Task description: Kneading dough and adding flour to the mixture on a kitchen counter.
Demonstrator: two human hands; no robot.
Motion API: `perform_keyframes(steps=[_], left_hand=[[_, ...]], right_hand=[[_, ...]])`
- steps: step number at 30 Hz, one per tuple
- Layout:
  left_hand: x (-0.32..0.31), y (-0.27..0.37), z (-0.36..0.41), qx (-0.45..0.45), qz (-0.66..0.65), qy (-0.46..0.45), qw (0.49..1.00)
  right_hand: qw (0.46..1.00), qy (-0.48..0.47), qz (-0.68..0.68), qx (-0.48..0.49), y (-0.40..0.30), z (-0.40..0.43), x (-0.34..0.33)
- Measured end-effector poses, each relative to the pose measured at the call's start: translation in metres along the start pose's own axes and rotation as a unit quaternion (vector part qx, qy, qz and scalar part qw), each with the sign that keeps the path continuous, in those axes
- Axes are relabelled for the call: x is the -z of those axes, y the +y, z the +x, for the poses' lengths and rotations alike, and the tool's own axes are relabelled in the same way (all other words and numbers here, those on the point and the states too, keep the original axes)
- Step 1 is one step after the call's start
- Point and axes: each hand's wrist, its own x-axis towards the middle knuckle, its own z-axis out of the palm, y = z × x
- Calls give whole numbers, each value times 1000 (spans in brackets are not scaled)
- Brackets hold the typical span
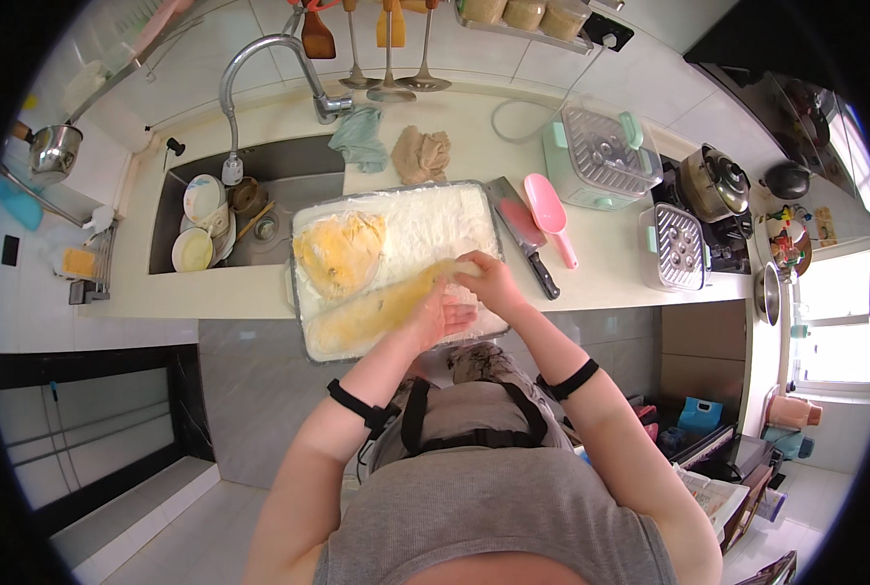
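Observation:
A long roll of yellow dough [376, 311], dusted with flour, lies along the near side of a floured, plastic-covered tray [435, 212]. My right hand [489, 278] pinches the roll's right end between thumb and fingers, lifting it slightly. Against the near side of the roll rests my left hand [438, 318], fingers stretched out to the right and thumb towards the dough. A larger lump of yellow dough [338, 252] sits at the tray's left, its surface rough and floury. The tray's near edge juts past the counter front.
Right of the tray lie a cleaver [519, 227] and a pink scoop [548, 208]. Beyond them stand a mint-green steamer [603, 164], a steamer tier [676, 247] and a pot [714, 183]. Two cloths [421, 153] lie behind. Bowls [193, 248] fill part of the sink [296, 172].

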Motion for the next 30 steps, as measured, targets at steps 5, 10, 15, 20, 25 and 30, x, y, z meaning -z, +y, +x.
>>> perform_keyframes(steps=[5,10,15,20,25,30], left_hand=[[-21,19,12,-64,-286,18,956],[-8,24,-9,-24,-116,20,993],[42,-2,-19,-133,252,166,944],[22,-11,-24,-246,721,357,540],[31,-7,-15,-252,682,347,592],[39,-14,-6,-263,643,366,619]], right_hand=[[966,-15,-157,205,-2,-14,-7],[964,1,-37,263,11,-5,10],[981,-78,-50,172,-1,17,19],[970,21,-131,202,47,62,11],[985,-14,-101,141,63,79,6],[996,-83,11,19,47,65,-9]])
